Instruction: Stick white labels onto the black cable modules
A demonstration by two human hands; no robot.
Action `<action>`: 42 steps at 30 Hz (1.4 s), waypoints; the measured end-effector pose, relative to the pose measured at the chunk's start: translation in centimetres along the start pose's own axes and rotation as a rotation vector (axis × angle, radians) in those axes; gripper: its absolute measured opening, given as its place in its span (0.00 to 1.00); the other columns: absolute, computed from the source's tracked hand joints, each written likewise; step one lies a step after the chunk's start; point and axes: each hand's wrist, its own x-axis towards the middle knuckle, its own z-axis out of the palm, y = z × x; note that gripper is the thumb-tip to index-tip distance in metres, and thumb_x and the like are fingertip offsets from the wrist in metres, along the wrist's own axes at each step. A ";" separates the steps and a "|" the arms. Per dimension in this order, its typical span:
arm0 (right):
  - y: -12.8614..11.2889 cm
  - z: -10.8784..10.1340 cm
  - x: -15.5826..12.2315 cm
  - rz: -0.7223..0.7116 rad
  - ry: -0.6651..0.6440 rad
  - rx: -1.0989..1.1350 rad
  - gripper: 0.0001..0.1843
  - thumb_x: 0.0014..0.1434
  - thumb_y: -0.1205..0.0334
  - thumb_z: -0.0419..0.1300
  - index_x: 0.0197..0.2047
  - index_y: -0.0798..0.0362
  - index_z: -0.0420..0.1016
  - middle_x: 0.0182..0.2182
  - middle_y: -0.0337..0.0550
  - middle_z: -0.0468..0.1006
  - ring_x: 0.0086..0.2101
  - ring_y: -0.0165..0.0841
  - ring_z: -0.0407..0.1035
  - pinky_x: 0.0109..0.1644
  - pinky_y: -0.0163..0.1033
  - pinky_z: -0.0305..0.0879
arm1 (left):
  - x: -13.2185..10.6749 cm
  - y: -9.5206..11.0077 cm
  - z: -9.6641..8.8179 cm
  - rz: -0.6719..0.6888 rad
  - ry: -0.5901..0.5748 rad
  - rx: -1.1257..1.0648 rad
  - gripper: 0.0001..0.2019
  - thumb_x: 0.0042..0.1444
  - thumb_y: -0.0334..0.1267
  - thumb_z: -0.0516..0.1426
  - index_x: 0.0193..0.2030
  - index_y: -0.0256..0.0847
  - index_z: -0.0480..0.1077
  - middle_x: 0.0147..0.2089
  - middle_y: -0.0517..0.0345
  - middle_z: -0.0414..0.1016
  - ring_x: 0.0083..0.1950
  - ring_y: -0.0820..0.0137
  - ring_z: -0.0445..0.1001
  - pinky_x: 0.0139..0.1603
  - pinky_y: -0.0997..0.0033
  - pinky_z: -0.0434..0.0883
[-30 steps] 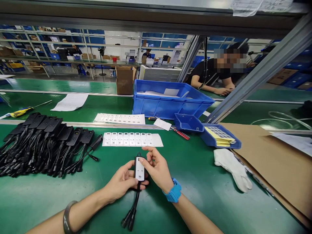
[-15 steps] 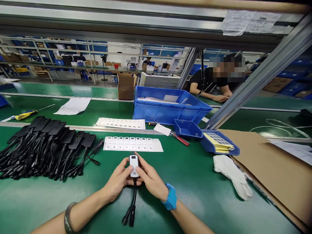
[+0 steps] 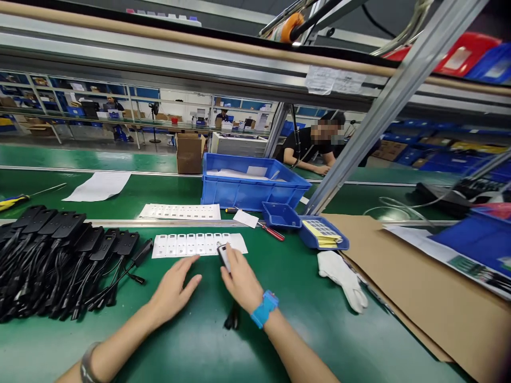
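My right hand (image 3: 244, 279) is closed around a small black cable controller (image 3: 224, 257) with a pale label on its face, partly covered by my fingers. Its short black leads (image 3: 232, 319) hang down under my palm. To the left, my left hand (image 3: 174, 287) hovers over the green bench, fingers spread, holding nothing. Just beyond both hands lies a white sheet of labels (image 3: 191, 244), each with a dark little window. A heap of similar black controllers with leads (image 3: 67, 260) lies left of my left hand.
Behind the labels stand a large blue bin (image 3: 251, 186), a small blue tray (image 3: 281, 215) and a tray of yellow label sheets (image 3: 323, 234). A red screwdriver (image 3: 273, 232), white glove (image 3: 342, 279) and cardboard (image 3: 419, 282) lie rightward. A metal post (image 3: 359, 143) slants up near a co-worker (image 3: 303, 143).
My left hand has let go of the controller and moved left. My right hand keeps it, now tilted and more covered. The camera view has turned to the right and up.
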 end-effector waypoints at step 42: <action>-2.5 -1.3 -0.2 0.253 0.200 1.159 0.14 0.61 0.49 0.59 0.34 0.52 0.67 0.26 0.35 0.61 0.24 0.27 0.58 0.27 0.33 0.58 | -1.6 3.9 -2.5 -0.312 0.029 -0.520 0.13 0.61 0.45 0.51 0.47 0.39 0.58 0.50 0.41 0.74 0.39 0.65 0.78 0.41 0.62 0.76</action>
